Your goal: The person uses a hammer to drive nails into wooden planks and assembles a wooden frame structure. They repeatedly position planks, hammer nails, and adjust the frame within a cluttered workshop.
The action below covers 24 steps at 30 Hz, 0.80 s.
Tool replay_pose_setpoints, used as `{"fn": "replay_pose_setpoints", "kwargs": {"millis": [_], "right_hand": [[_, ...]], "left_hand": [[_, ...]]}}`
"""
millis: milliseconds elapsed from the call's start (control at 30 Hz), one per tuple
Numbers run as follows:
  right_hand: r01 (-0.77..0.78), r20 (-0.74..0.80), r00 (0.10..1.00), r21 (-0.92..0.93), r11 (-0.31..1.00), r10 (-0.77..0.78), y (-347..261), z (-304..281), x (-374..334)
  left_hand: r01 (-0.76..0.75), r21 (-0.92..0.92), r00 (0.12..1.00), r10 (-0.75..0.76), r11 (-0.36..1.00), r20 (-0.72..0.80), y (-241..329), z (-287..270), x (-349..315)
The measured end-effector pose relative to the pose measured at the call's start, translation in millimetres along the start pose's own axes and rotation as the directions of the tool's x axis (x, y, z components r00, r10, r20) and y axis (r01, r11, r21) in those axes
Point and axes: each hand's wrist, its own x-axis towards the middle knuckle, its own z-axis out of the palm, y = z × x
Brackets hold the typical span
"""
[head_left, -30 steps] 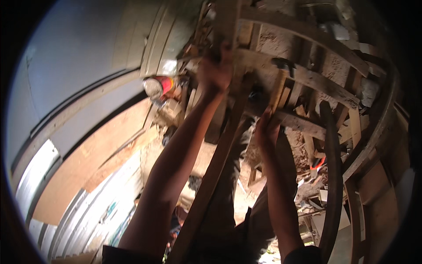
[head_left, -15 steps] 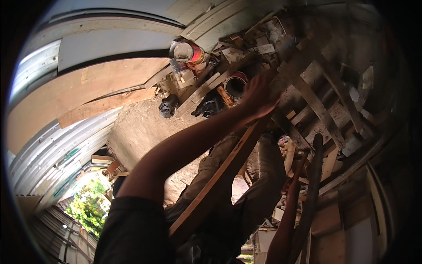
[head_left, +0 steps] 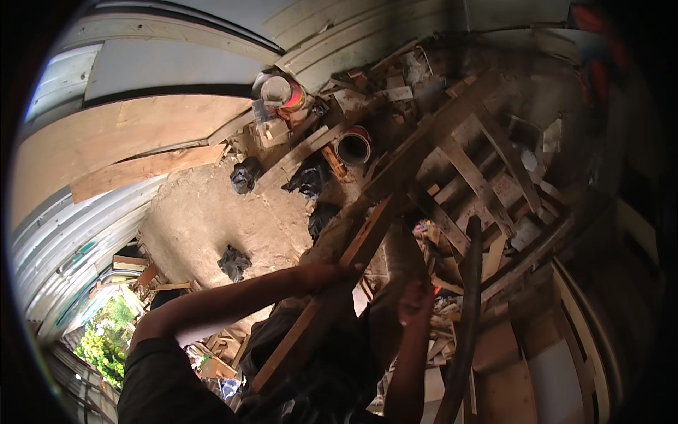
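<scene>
A long wooden plank [head_left: 367,237] is gripped by the left hand [head_left: 321,274], fingers closed around it. The right hand [head_left: 415,300] is closed on the same plank's other edge, above a heap of scrap wood [head_left: 487,191].

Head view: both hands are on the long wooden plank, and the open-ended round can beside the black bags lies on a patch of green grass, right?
Not quite. In the head view the open-ended round can lies on bare dirt and scrap wood, not grass. The left hand and right hand do grip the long wooden plank, and black bags lie beside the can.
</scene>
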Motion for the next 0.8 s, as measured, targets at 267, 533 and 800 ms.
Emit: {"fn": "replay_pose_setpoints", "kwargs": {"millis": [267,533,800], "right_hand": [[0.23,-0.401,0.847,-0.315,0.921,-0.349,73.5,32.2,77.4],[0.261,-0.431,0.82,-0.305,0.916,-0.377,10.9,-11.2,-1.7],[0.123,-0.112,0.981,-0.277,0.953,-0.159,79.4,4.1,89.4]], "left_hand": [[-0.077,0.137,0.977,0.102,0.987,-0.185,-18.6,1.5,19.9],[-0.097,0.066,0.974,0.108,0.993,-0.199,-17.3,6.5,6.9],[-0.145,-0.433,0.982,0.182,0.889,0.045,-70.0,10.0,-35.6]]}}
